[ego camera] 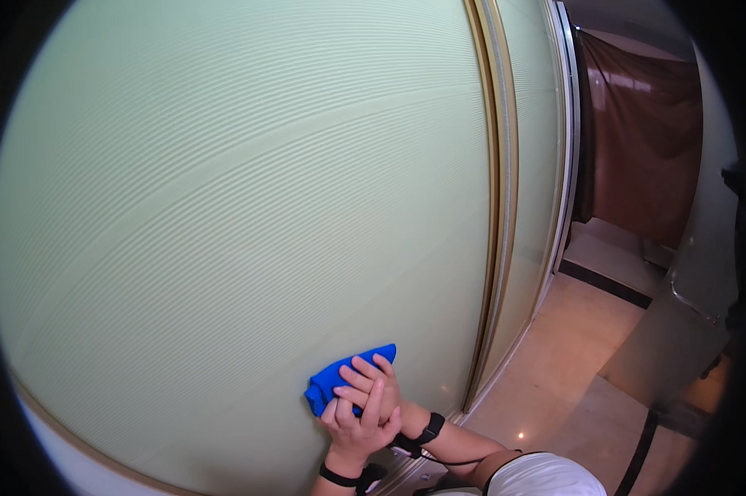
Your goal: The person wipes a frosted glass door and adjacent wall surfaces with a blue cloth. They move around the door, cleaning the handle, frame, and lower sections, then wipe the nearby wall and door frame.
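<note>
A folded blue cloth (333,378) lies flat against a pale green ribbed panel (255,248), low down and right of the middle. My right hand (373,384) presses on the cloth from the right, its fingers spread over it. My left hand (357,431) comes up from below, with bent fingers at the cloth's lower edge. Its index finger crosses over the right hand. Part of the cloth is hidden beneath both hands. Black straps circle both wrists.
A gold-coloured vertical frame (494,186) edges the panel on the right, with a second pale green panel (534,155) beyond. Further right hangs a brown curtain (645,142) above a dark-edged step (605,285). Glossy floor tiles (583,322) stretch below, beside a grey panel (658,328).
</note>
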Demonstrator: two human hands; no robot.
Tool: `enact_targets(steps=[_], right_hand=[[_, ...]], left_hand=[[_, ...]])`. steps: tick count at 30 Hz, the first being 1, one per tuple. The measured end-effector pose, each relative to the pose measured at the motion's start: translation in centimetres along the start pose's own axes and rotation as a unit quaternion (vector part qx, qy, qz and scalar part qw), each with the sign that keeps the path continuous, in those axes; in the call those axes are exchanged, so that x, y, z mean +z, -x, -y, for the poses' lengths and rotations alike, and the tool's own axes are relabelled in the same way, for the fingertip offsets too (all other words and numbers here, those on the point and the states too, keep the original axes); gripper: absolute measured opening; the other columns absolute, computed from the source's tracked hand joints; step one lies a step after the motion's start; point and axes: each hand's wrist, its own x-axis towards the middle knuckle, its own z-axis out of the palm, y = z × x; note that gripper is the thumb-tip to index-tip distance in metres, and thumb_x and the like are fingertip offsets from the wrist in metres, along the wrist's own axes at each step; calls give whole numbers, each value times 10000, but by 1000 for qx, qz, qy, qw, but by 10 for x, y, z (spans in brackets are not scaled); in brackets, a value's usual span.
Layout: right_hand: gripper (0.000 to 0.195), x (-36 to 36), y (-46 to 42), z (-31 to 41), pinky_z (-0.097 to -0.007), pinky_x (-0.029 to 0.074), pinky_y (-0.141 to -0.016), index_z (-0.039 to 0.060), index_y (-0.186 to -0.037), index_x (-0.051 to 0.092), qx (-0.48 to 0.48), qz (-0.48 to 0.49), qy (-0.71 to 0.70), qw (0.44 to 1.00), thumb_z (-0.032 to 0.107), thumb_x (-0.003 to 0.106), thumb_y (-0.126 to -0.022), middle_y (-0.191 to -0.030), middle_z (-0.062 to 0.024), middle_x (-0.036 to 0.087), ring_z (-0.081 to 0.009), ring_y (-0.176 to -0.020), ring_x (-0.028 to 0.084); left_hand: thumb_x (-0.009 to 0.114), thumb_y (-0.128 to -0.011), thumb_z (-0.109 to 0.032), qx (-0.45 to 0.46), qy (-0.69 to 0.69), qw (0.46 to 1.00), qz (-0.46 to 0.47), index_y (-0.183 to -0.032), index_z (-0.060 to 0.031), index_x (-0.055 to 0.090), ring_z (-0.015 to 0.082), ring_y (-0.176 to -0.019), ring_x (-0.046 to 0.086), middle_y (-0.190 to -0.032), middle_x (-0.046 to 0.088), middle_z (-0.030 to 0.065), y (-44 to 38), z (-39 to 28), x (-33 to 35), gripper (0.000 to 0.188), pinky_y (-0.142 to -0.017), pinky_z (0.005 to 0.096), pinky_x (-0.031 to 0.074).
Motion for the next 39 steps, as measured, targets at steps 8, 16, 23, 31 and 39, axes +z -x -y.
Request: enact_targets(steps=[8, 16, 23, 31, 39], right_hand=[[342, -9, 29, -48, -535, 248, -1148, 186, -1253, 603, 5, -81, 31, 996, 334, 567, -948, -1439, -106, 529, -329, -1359, 449], [286, -75, -33, -147, -494, 278, -1138, 185, -1201, 647, -7, -90, 12, 996, 264, 554, -943, -1391, -96, 586, -302, -1336, 489], [301, -138, -111, -224, -544, 283, -1136, 115, -1205, 626, -43, -115, 53, 991, 166, 632, -908, -1454, -152, 517, -364, -1386, 433], [415, -134, -91, -225, -590, 251, -1157, 116, -1388, 444, 19, -157, 85, 984, 283, 518, -1015, -1543, -232, 350, -444, -1433, 308], [454, -114, -86, -206, -613, 210, -1158, 128, -1435, 371, 15, -169, 98, 981, 331, 449, -1037, -1570, -247, 276, -462, -1453, 246]], left_hand=[[695, -770, -473, 44, -14, 996, 72, -1266, -209, 652, 325, -1014, 416, -1165, 461, 142, -10, -29, 38, 563, -863, 429, 374], [746, -792, -328, 64, 98, 990, 85, -1353, -174, 602, 393, -1164, 439, -1340, 425, 228, -98, -65, 89, 600, -968, 473, 408], [651, -841, -161, 46, 196, 976, 82, -1459, -199, 508, 349, -1376, 394, -1435, 435, 217, -191, -98, 125, 636, -1084, 437, 384], [689, -807, -132, 40, 189, 979, 60, -1374, -217, 601, 300, -1354, 444, -1406, 500, 155, -188, -108, 148, 580, -1066, 418, 422], [601, -861, -169, 6, 173, 984, 30, -1381, -223, 595, 226, -1349, 459, -1439, 516, 100, -171, -93, 121, 523, -1109, 367, 381]])
